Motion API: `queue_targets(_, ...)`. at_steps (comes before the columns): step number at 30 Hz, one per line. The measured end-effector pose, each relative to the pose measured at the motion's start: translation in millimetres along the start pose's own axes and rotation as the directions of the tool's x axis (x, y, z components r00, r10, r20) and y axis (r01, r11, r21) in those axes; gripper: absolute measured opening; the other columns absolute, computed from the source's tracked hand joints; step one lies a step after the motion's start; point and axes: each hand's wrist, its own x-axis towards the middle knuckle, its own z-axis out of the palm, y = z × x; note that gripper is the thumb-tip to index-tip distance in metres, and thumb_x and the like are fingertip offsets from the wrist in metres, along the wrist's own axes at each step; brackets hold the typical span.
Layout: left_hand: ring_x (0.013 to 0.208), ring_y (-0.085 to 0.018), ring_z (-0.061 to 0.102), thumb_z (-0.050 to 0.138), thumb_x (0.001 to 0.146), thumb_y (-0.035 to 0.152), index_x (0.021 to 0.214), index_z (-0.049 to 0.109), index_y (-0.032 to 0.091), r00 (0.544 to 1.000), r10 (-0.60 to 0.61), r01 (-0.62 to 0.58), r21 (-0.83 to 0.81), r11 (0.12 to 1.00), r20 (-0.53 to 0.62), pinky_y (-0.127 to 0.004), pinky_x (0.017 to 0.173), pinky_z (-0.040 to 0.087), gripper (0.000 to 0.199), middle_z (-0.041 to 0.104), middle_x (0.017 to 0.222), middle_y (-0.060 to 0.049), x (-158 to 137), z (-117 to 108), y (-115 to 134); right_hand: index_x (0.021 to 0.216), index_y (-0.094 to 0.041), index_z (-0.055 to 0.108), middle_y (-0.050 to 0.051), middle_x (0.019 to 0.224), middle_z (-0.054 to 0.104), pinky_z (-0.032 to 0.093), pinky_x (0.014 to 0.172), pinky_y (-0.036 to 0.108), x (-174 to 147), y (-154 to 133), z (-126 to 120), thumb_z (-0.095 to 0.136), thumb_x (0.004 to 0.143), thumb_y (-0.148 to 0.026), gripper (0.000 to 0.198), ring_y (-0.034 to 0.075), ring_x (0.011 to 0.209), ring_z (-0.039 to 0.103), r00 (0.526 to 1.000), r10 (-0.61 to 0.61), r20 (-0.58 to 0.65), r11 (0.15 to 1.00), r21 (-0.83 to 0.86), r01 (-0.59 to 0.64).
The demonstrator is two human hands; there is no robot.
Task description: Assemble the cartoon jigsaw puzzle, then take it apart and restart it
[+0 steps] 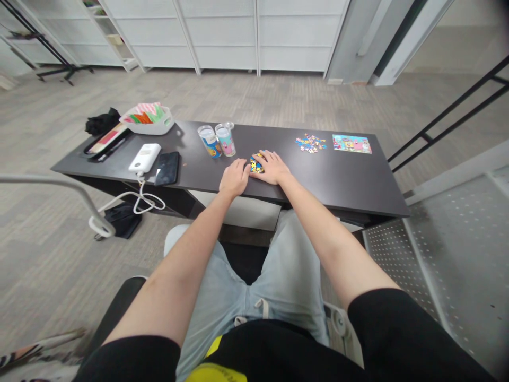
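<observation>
A small heap of yellow and blue jigsaw puzzle pieces (pixel 256 165) lies on the dark table (pixel 278 139), between my two hands. My right hand (pixel 272 167) rests over the right side of this heap with its fingers stretched out, hiding some pieces. Just left of the heap is my left hand (pixel 235 177), laid on the table near the front edge, its fingers extended. Neither hand visibly grips anything. Farther right, a second spread of puzzle pieces (pixel 310 143) in blue, pink and yellow lies loose. Beside it is a colourful cartoon picture card (pixel 352 144).
Two cartoon-printed clear cups (pixel 226 141) stand behind my left hand. To the left are a black phone (pixel 167 168), a white power bank (pixel 145 158) with a cable, a white basket (pixel 161 126) of colourful packets and a black tray (pixel 106 146). White cabinets (pixel 222 32) line the back.
</observation>
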Motion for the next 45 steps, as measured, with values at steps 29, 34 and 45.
queue_targets(29,0.202,-0.046,0.034,0.048,0.115,0.092,0.202,0.051,0.010,0.990,0.139,-0.140,0.044,0.989,0.029,-0.071,0.161,0.029,0.120,0.045,0.211,-0.018,-0.2,16.1,-8.6,0.158,-0.031,0.078,0.017,0.176,0.083,0.049,0.157,0.064,44.4,112.8,23.6,0.055,0.118,-0.091,0.075,0.042,0.176,0.071,0.895,0.130,-0.428,0.835,0.534,0.134)
queue_targets(34,0.200,-0.047,0.038,0.052,0.111,0.093,0.203,0.048,0.007,0.967,0.246,-0.249,0.036,0.968,0.063,-0.070,0.164,0.026,0.126,0.045,0.210,-0.021,4.2,19.4,-11.9,0.150,-0.035,0.079,0.017,0.167,0.087,0.052,0.155,0.071,43.1,134.0,18.4,0.068,0.107,-0.105,0.083,0.043,0.168,0.077,0.915,0.103,-0.391,0.783,0.599,0.168)
queue_targets(45,0.205,-0.053,0.022,0.081,0.104,0.096,0.206,0.031,-0.007,0.966,0.241,-0.248,0.077,0.966,0.088,-0.066,0.166,0.023,0.154,0.029,0.213,-0.035,48.8,27.7,1.9,0.141,-0.032,0.081,0.015,0.127,0.086,0.064,0.130,0.069,46.3,153.0,10.2,0.062,0.115,-0.091,0.068,0.044,0.126,0.082,0.892,-0.024,-0.451,0.815,0.508,0.279)
